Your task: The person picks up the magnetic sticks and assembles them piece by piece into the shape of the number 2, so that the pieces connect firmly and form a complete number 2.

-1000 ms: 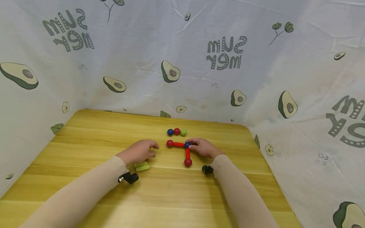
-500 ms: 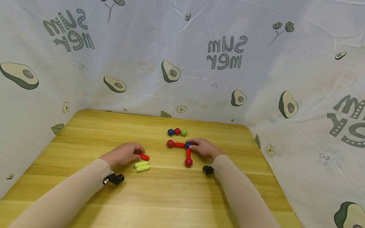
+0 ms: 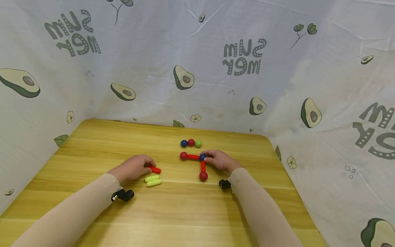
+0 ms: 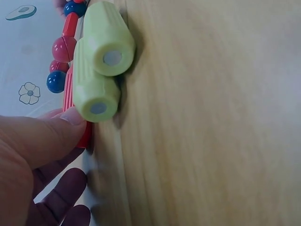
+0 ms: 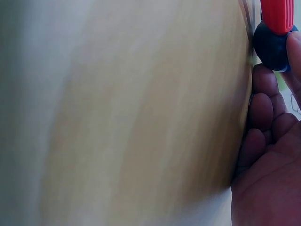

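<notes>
My left hand (image 3: pixel 134 167) pinches a red magnetic rod (image 3: pixel 155 169) between thumb and fingers, low at the table. Two yellow-green rods (image 4: pixel 109 40) lie side by side just in front of it, their round metal ends facing the left wrist camera. With thumb and fingers my right hand (image 3: pixel 221 160) holds a blue ball (image 3: pixel 202 157). That ball is the corner of an L shape: one red rod (image 3: pixel 193 156) runs left to a red ball (image 3: pixel 183 155), and another red rod (image 3: pixel 203 166) runs toward me to a second red ball (image 3: pixel 203 176).
Behind the L shape, a blue ball (image 3: pixel 183 143), a red ball (image 3: pixel 191 142) and a green ball (image 3: pixel 198 143) sit in a touching row. The wooden table (image 3: pixel 185 212) ends at a printed cloth (image 3: pixel 216 103) at the back and sides.
My left hand has moved left and down to the red rod beside the yellow-green rods and now grips it. The right hand stays on the blue ball.
</notes>
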Demonstrator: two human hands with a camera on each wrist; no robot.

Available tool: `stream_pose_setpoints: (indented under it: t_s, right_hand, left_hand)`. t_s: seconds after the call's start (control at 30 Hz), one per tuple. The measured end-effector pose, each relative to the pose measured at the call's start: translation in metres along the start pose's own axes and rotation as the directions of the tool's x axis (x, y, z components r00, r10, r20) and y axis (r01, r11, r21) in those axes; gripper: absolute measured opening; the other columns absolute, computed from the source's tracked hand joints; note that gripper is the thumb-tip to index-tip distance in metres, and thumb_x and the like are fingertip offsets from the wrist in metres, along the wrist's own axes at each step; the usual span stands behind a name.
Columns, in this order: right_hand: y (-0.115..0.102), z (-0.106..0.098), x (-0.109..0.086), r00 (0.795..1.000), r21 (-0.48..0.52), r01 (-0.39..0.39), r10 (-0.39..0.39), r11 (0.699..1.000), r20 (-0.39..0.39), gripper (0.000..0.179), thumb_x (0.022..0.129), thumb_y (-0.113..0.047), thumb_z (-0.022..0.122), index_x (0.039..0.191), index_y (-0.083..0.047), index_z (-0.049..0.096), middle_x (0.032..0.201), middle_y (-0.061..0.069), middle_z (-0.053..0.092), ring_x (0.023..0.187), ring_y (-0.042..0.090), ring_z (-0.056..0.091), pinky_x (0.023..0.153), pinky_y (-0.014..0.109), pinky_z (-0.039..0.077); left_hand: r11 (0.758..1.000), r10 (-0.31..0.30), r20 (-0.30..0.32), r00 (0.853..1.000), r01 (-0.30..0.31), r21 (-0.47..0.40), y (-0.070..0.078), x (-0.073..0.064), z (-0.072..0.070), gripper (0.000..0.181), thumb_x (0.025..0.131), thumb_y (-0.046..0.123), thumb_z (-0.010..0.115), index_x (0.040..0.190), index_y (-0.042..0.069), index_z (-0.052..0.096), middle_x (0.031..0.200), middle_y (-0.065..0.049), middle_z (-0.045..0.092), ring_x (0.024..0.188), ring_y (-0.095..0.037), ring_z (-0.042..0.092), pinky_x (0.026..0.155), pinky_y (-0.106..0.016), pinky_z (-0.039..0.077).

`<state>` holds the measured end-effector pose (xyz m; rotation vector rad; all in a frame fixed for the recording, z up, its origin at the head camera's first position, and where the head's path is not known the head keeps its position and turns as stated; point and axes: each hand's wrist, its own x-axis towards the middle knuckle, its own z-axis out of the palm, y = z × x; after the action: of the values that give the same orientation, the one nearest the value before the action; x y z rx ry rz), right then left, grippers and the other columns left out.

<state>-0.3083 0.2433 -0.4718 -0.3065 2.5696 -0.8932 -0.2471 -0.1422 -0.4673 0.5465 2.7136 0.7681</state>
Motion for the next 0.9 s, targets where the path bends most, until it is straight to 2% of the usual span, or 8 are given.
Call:
stream_pose_setpoints:
  t_s: [0.47,0.9]
  right_hand:
    - [0.001,0.000,0.001,1.000,-0.004,-0.002,0.002,1.000,0.003,0.034,0.110,-0.027,0.058,0.143,-0.022,0.065,0.142,0.008,0.064,0.132,0.030,0.054,0.126,0.056,0.031]
    - [-0.001,-0.001,0.000,1.000,0.017,-0.009,0.009,1.000,0.015,0.034,0.110,-0.027,0.057,0.143,-0.023,0.065,0.145,0.009,0.063,0.133,0.031,0.053,0.127,0.056,0.030]
  left_hand:
    - [1.000,0.001,-0.038,0.999,-0.002,-0.018,-0.002,0.001,0.003,0.014,0.103,0.016,0.069,0.116,0.016,0.073,0.115,-0.002,0.072,0.105,-0.021,0.063,0.103,-0.051,0.051]
    - [0.998,0.021,-0.079,0.997,-0.026,-0.064,0.005,0.007,0.010,0.018,0.105,0.020,0.066,0.121,0.014,0.072,0.114,-0.002,0.072,0.098,-0.019,0.061,0.095,-0.047,0.053]
